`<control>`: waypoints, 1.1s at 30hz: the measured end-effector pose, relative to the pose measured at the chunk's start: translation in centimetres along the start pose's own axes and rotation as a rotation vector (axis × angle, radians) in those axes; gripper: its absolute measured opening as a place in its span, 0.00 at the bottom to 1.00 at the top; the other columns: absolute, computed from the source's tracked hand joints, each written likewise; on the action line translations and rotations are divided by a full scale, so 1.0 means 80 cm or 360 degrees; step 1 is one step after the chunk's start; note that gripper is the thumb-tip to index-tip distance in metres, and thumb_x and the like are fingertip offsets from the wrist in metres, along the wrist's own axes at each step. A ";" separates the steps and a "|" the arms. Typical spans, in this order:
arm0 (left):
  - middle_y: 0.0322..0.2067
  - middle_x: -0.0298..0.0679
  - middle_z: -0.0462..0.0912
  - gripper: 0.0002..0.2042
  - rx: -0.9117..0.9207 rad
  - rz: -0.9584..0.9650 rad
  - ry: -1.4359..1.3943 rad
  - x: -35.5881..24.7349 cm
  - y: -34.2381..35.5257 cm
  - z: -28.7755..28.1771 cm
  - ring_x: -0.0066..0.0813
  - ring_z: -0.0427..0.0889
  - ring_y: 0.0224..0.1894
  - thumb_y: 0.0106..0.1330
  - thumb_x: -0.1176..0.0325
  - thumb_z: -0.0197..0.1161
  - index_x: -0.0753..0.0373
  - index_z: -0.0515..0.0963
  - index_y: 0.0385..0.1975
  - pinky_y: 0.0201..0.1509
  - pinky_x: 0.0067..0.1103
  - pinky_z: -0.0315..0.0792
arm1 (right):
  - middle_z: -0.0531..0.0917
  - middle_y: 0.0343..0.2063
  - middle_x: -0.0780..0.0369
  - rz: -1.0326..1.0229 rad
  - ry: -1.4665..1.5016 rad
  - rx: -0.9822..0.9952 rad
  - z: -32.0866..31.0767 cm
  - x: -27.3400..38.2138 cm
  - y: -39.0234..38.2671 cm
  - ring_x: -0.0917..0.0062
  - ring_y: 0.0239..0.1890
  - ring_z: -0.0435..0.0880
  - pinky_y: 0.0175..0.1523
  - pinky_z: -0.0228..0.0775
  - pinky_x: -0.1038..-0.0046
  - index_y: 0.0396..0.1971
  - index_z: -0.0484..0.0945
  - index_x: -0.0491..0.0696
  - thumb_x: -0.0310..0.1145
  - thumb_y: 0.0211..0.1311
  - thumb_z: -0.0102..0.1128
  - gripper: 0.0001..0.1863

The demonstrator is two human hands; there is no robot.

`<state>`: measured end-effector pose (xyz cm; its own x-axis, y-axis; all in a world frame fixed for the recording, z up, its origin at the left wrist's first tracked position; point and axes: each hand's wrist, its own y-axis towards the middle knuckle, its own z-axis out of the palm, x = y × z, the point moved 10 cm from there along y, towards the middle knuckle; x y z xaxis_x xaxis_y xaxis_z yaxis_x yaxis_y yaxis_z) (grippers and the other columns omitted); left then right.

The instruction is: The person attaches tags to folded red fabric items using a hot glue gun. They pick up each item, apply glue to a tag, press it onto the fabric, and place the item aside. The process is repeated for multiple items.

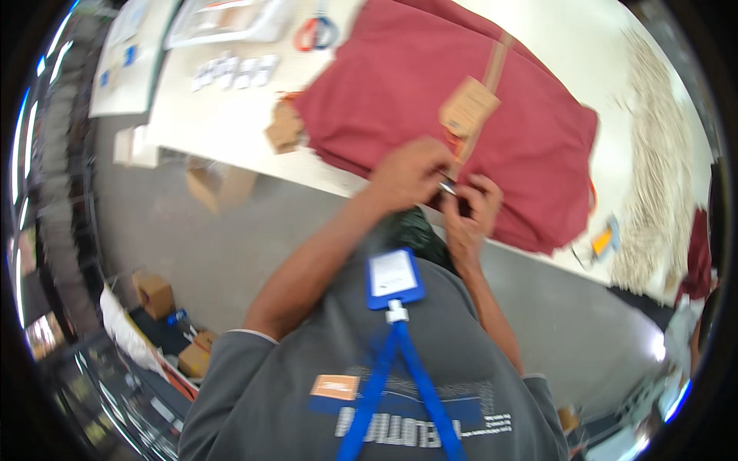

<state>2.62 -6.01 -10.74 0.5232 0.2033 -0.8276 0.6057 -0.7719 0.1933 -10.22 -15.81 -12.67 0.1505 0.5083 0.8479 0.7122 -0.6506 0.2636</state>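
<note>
A folded maroon fabric item (523, 146) lies at the table's front, crossed by a tan strap (496, 61). A brown card tag (467, 104) with orange cord rests on the strap. My left hand (407, 173) is closed at the strap's lower end, beside a small shiny metal piece (447, 187); its fingertips are partly hidden. My right hand (473, 207) has its fingers curled around that metal piece from the right, at the fabric's front edge. The exact grip of each hand is blurred.
On the white table (192, 123) are orange-and-blue scissors (307, 34), white labels (234, 71), brown tags (284, 127), a plastic bin (223, 19), a yellow-grey tool (603, 238) and cream strands (646, 169). Cardboard boxes (154, 296) stand on the floor at left.
</note>
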 end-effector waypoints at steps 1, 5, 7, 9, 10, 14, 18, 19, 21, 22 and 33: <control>0.37 0.42 0.82 0.09 0.0025 -0.0031 -0.0032 -0.007 -0.011 0.002 0.42 0.82 0.44 0.57 0.77 0.64 0.61 0.82 0.37 0.48 0.32 0.78 | 0.77 0.50 0.58 -0.0013 0.0022 -0.0016 -0.003 0.002 -0.001 0.65 0.53 0.77 0.52 0.71 0.65 0.32 0.82 0.48 0.23 0.52 0.73 0.09; 0.38 0.36 0.83 0.09 0.0186 0.0064 0.0144 -0.022 -0.019 0.002 0.39 0.82 0.44 0.56 0.73 0.68 0.60 0.84 0.37 0.46 0.32 0.78 | 0.78 0.49 0.56 0.0060 0.0091 -0.0006 -0.001 -0.005 -0.005 0.63 0.52 0.78 0.57 0.70 0.66 0.36 0.81 0.46 0.21 0.59 0.69 0.08; 0.38 0.36 0.84 0.07 0.0271 0.0071 0.0064 -0.016 -0.014 -0.003 0.39 0.83 0.43 0.57 0.72 0.69 0.61 0.85 0.36 0.46 0.32 0.78 | 0.78 0.49 0.55 -0.0005 0.0015 0.0015 -0.003 -0.005 -0.009 0.63 0.53 0.78 0.59 0.70 0.65 0.37 0.80 0.45 0.21 0.61 0.66 0.06; 0.37 0.37 0.86 0.06 0.0264 0.0068 -0.0070 0.002 -0.011 -0.025 0.39 0.84 0.42 0.58 0.70 0.70 0.62 0.86 0.35 0.46 0.31 0.78 | 0.78 0.50 0.54 -0.0067 -0.0076 0.0016 -0.008 -0.007 -0.016 0.62 0.55 0.77 0.61 0.69 0.64 0.39 0.79 0.42 0.21 0.63 0.64 0.06; 0.36 0.38 0.87 0.06 0.0201 0.0073 -0.0162 0.017 -0.010 -0.044 0.38 0.85 0.41 0.59 0.70 0.70 0.62 0.86 0.35 0.46 0.31 0.79 | 0.77 0.51 0.54 -0.0074 -0.0053 -0.0026 -0.014 -0.009 -0.020 0.62 0.56 0.77 0.62 0.69 0.64 0.42 0.78 0.42 0.22 0.64 0.63 0.08; 0.31 0.40 0.89 0.08 -0.0603 -0.0438 -0.0398 0.171 -0.037 -0.206 0.29 0.87 0.33 0.65 0.65 0.68 0.62 0.86 0.34 0.39 0.25 0.79 | 0.77 0.53 0.53 0.0059 -0.0418 -0.0268 -0.055 -0.024 -0.045 0.62 0.58 0.76 0.64 0.66 0.63 0.51 0.75 0.40 0.26 0.70 0.58 0.13; 0.23 0.34 0.84 0.05 -0.1610 -0.0995 0.0403 0.327 -0.130 -0.452 0.26 0.80 0.25 0.66 0.66 0.69 0.59 0.85 0.35 0.34 0.23 0.74 | 0.77 0.52 0.55 0.0435 -0.0716 -0.0610 -0.095 -0.038 -0.081 0.64 0.58 0.75 0.65 0.65 0.63 0.54 0.74 0.39 0.32 0.75 0.54 0.15; 0.31 0.36 0.85 0.10 -0.1548 -0.1191 0.0572 0.357 -0.146 -0.489 0.30 0.82 0.32 0.64 0.61 0.71 0.59 0.85 0.40 0.38 0.28 0.76 | 0.78 0.52 0.55 0.0521 -0.0724 -0.0664 -0.098 -0.038 -0.090 0.64 0.58 0.75 0.65 0.65 0.63 0.54 0.74 0.39 0.33 0.76 0.53 0.15; 0.42 0.40 0.82 0.18 -0.1381 -0.1485 0.1048 0.396 -0.160 -0.538 0.37 0.83 0.44 0.62 0.55 0.73 0.59 0.85 0.47 0.44 0.34 0.78 | 0.78 0.52 0.55 0.0723 -0.0693 -0.0717 -0.094 -0.040 -0.106 0.65 0.58 0.75 0.65 0.65 0.63 0.55 0.74 0.39 0.35 0.77 0.52 0.16; 0.45 0.42 0.80 0.22 -0.1265 -0.1543 0.1075 0.415 -0.158 -0.547 0.39 0.82 0.48 0.61 0.53 0.74 0.59 0.84 0.51 0.47 0.36 0.78 | 0.78 0.51 0.55 0.0841 -0.0651 -0.0718 -0.087 -0.040 -0.117 0.65 0.58 0.75 0.65 0.64 0.63 0.55 0.74 0.39 0.36 0.78 0.51 0.17; 0.49 0.45 0.81 0.22 -0.0838 -0.1683 0.1161 0.446 -0.151 -0.549 0.43 0.80 0.54 0.60 0.57 0.75 0.62 0.86 0.51 0.50 0.38 0.79 | 0.78 0.49 0.55 0.1231 -0.0756 -0.0669 -0.012 -0.026 -0.177 0.68 0.53 0.76 0.62 0.65 0.66 0.53 0.76 0.39 0.43 0.79 0.49 0.21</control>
<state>40.26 37.03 -19.49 -0.2283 0.9336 -0.2763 0.9732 0.2269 -0.0372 -21.26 -8.18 -17.69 0.7941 -0.0262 0.6072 0.0161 -0.9978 -0.0641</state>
